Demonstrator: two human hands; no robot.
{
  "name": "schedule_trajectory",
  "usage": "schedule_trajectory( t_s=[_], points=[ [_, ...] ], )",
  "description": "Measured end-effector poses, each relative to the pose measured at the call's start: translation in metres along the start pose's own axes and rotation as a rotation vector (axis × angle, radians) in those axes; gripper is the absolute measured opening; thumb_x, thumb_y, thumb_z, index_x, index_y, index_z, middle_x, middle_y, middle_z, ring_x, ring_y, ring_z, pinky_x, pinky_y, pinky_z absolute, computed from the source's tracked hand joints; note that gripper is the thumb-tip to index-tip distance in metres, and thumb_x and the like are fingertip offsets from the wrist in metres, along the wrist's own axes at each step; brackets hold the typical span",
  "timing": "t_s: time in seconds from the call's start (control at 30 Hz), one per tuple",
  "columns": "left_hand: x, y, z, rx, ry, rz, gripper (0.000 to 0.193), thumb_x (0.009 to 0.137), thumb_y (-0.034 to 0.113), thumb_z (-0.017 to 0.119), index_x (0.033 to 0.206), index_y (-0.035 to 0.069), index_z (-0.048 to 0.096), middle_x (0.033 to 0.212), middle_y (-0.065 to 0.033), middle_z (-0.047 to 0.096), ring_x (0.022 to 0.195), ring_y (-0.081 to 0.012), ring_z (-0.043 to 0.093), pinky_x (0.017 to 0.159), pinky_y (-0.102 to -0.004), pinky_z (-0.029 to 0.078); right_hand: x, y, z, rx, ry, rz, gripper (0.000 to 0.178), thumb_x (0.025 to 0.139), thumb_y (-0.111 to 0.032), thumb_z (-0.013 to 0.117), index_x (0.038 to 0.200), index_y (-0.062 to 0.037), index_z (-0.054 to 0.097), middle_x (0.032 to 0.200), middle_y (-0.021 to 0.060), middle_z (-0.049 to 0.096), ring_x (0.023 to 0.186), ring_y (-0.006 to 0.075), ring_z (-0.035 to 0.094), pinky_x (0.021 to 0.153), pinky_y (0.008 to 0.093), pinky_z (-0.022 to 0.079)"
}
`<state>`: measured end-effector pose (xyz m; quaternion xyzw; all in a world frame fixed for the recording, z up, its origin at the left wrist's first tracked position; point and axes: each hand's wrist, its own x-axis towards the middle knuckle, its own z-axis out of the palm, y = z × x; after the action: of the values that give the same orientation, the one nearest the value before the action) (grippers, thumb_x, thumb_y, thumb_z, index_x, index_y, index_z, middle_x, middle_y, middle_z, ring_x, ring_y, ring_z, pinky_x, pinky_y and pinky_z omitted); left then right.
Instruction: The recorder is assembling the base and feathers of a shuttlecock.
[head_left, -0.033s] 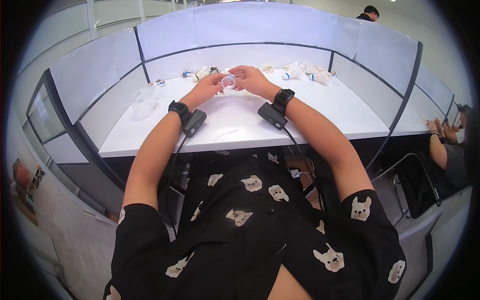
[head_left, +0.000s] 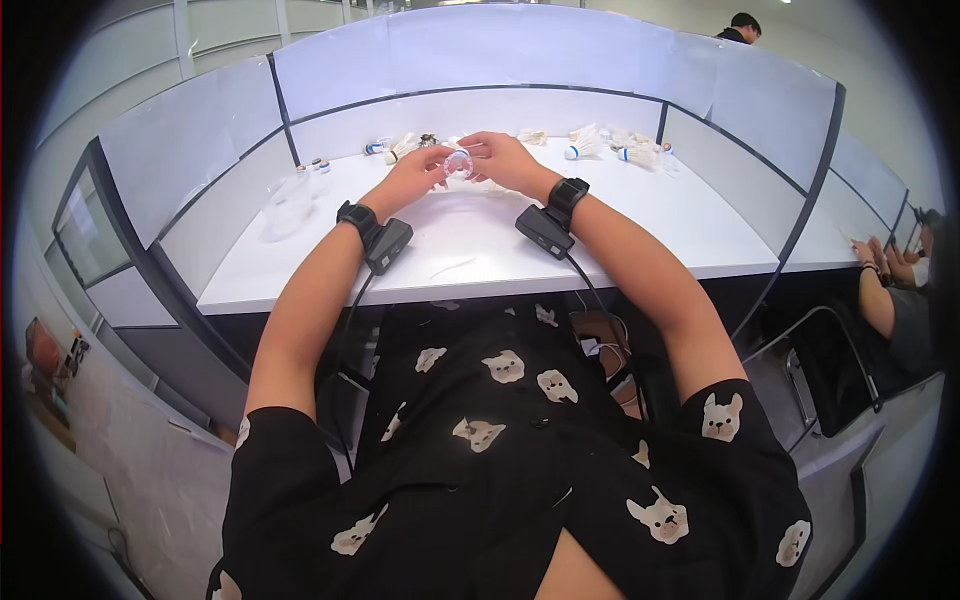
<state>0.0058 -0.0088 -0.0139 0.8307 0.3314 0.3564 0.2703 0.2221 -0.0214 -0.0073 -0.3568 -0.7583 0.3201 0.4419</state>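
Note:
Between my two hands, above the far half of the white table, is a shuttlecock [head_left: 458,165]. Its round pale skirt faces me and a bit of blue band shows at the top. My left hand [head_left: 425,168] grips its left side with the fingertips. From the right, the fingers of my right hand [head_left: 500,160] close on its upper edge. Some fingertips are hidden behind it. More shuttlecocks lie beyond: a white one with a blue band [head_left: 582,150] and another blue-banded one [head_left: 636,155] at the right, and a cream one [head_left: 401,149] left of my hands.
White panels [head_left: 470,65] wall the table [head_left: 640,230] on three sides. Small cork-like pieces [head_left: 320,165] and wispy white feathers [head_left: 290,215] lie at the left. A loose feather [head_left: 455,268] is near the front. Cables run from my wrist devices [head_left: 545,232]. A person [head_left: 885,280] sits at the right.

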Motion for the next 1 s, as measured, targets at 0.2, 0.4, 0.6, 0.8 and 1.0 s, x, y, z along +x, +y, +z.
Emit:
schedule_trajectory(
  t_s=[0.2, 0.4, 0.6, 0.8, 1.0],
  points=[
    [0.004, -0.008, -0.001, 0.046, 0.024, 0.102, 0.032, 0.098, 0.017, 0.061, 0.127, 0.004, 0.058, 0.105, -0.0053, 0.064, 0.086, -0.0129, 0.060, 0.077, -0.0286, 0.052, -0.006, -0.006, -0.001, -0.383, -0.053, -0.041, 0.039, 0.095, -0.015, 0.062, 0.130, 0.0026, 0.058, 0.101, 0.0146, 0.074, 0.083, 0.0172, 0.072, 0.075, 0.0289, 0.057],
    [0.004, -0.008, -0.001, 0.123, 0.030, 0.115, 0.032, 0.100, 0.022, 0.060, 0.126, 0.005, 0.057, 0.104, -0.0051, 0.064, 0.082, -0.0127, 0.058, 0.077, -0.0280, 0.050, -0.011, -0.014, 0.001, -0.481, -0.058, -0.044, 0.037, 0.098, -0.019, 0.056, 0.129, 0.0010, 0.060, 0.091, 0.0130, 0.074, 0.078, 0.0166, 0.072, 0.072, 0.0299, 0.056],
    [0.000, -0.001, -0.002, 0.064, -0.047, 0.072, 0.032, 0.100, 0.027, 0.057, 0.122, 0.005, 0.060, 0.101, -0.0042, 0.065, 0.082, -0.0120, 0.057, 0.075, -0.0276, 0.048, -0.011, -0.016, 0.003, -0.497, -0.097, 0.012, 0.037, 0.101, -0.027, 0.054, 0.125, 0.0008, 0.062, 0.085, 0.0102, 0.072, 0.071, 0.0160, 0.068, 0.068, 0.0289, 0.054],
    [0.000, -0.002, -0.002, 0.028, -0.128, -0.039, 0.039, 0.100, 0.039, 0.053, 0.117, 0.006, 0.063, 0.099, -0.0040, 0.068, 0.077, -0.0112, 0.054, 0.072, -0.0262, 0.045, -0.013, -0.017, 0.003, -0.444, -0.127, 0.079, 0.038, 0.103, -0.036, 0.051, 0.108, -0.0007, 0.064, 0.075, 0.0081, 0.068, 0.068, 0.0156, 0.067, 0.063, 0.0300, 0.053],
    [0.002, -0.005, 0.000, -0.154, -0.181, -0.049, 0.036, 0.099, 0.040, 0.051, 0.113, 0.009, 0.064, 0.099, -0.0027, 0.067, 0.078, -0.0103, 0.055, 0.072, -0.0253, 0.044, -0.011, -0.015, -0.003, -0.431, -0.277, 0.115, 0.043, 0.101, -0.040, 0.045, 0.095, -0.0018, 0.063, 0.071, 0.0102, 0.067, 0.062, 0.0192, 0.066, 0.062, 0.0337, 0.053]
  ],
)
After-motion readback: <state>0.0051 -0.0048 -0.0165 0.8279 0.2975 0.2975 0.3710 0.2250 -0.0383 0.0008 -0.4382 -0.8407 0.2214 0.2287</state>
